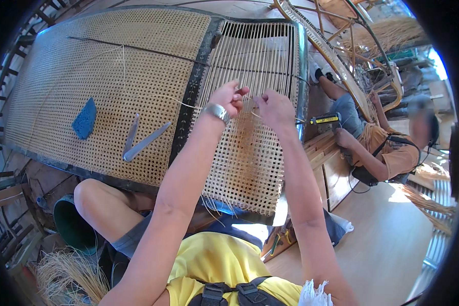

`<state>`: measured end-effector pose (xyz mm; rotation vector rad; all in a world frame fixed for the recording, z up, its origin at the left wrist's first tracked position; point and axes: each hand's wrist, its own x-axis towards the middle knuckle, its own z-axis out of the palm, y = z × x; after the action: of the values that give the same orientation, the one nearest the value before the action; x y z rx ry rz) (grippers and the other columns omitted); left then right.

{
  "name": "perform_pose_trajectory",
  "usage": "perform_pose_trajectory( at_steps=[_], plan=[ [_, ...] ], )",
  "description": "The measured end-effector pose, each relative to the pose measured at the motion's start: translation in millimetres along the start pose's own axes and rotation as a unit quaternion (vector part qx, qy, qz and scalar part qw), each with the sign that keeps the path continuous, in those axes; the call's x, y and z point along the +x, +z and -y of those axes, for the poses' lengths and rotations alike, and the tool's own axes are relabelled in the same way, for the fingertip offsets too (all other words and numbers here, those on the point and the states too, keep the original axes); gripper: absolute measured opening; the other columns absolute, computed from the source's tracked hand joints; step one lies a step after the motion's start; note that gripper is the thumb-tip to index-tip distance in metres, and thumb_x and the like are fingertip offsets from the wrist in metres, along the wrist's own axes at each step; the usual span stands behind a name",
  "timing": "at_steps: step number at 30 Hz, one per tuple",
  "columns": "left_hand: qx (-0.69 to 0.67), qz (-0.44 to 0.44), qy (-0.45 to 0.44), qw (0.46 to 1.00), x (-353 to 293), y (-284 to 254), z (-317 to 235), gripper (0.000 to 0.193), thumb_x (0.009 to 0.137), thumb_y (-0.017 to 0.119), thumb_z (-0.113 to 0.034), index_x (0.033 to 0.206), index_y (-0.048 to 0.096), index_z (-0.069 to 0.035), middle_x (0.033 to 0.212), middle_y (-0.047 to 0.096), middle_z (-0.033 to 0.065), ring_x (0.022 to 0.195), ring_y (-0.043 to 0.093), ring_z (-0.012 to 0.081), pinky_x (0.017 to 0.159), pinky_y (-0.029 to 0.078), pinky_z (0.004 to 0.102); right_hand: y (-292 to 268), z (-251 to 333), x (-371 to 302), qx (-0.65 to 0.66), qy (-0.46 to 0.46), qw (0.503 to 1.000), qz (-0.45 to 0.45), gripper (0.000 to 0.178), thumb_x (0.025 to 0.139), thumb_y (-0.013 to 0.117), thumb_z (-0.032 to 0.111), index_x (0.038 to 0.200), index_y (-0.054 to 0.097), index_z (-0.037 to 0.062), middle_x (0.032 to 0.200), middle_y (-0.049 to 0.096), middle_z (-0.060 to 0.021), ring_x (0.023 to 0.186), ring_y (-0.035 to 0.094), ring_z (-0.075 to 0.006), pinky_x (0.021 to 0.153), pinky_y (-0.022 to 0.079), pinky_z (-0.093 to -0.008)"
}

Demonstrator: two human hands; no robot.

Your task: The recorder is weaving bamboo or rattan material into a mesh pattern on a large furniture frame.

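A cane panel (260, 173) lies in front of me, its near part closely woven and its far part only parallel strands. My left hand (230, 98), with a watch on the wrist, hovers over the panel's middle, fingers curled in; what they pinch is too small to make out. Beside it my right hand (276, 109) has thumb and forefinger pressed together on a thin cane strand (256, 115). A long loose strand (153, 96) runs in from the left towards my left hand. One long dark rod (153, 52) passes through the parallel strands.
On the finished cane panel (51, 76) at left lie a blue sponge (85, 120) and two flat metal strips (147, 143). A yellow-and-black screwdriver (325, 120) is at the right edge, near a seated co-worker (392, 153). A green bucket (74, 224) and cane bundle (69, 275) stand lower left.
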<state>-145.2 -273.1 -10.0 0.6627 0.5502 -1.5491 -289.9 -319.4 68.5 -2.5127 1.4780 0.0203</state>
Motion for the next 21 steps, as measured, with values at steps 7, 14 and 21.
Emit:
perform_pose_trajectory(
  at_steps=[7,14,21],
  plan=[
    [0.556,-0.189,0.381,0.715,33.2,-52.7,-14.2,0.015,0.093,0.065,-0.016,0.087,0.068,-0.003,0.071,0.069,0.0067,0.057,0.065,0.0146,0.054,0.050,0.0317,-31.2,20.3,-2.0,-0.058,0.068,0.991,0.102,0.045,0.089,0.069,0.050,0.093,0.069,0.0044,0.097,0.073,-0.0162,0.097,0.069,-0.0351,0.085,0.053,-0.0452],
    [0.526,-0.182,0.394,0.732,-6.5,-75.0,-35.7,0.014,0.092,0.068,-0.018,0.091,0.066,-0.004,0.071,0.071,0.0039,0.062,0.069,0.0128,0.059,0.052,0.0289,-16.1,3.8,-5.7,-0.166,-0.080,0.982,0.047,0.029,0.088,0.071,0.032,0.096,0.070,0.0044,0.100,0.071,-0.0170,0.098,0.069,-0.0340,0.088,0.053,-0.0479],
    [0.374,-0.304,0.533,0.695,-92.8,-145.3,-132.8,0.013,0.092,0.066,-0.019,0.096,0.065,-0.006,0.077,0.068,0.0056,0.065,0.066,0.0165,0.056,0.050,0.0299,-12.9,20.5,-6.5,-0.085,-0.038,0.993,0.069,0.020,0.089,0.063,0.018,0.101,0.068,0.0027,0.116,0.066,-0.0153,0.109,0.065,-0.0337,0.095,0.050,-0.0494]
  ],
)
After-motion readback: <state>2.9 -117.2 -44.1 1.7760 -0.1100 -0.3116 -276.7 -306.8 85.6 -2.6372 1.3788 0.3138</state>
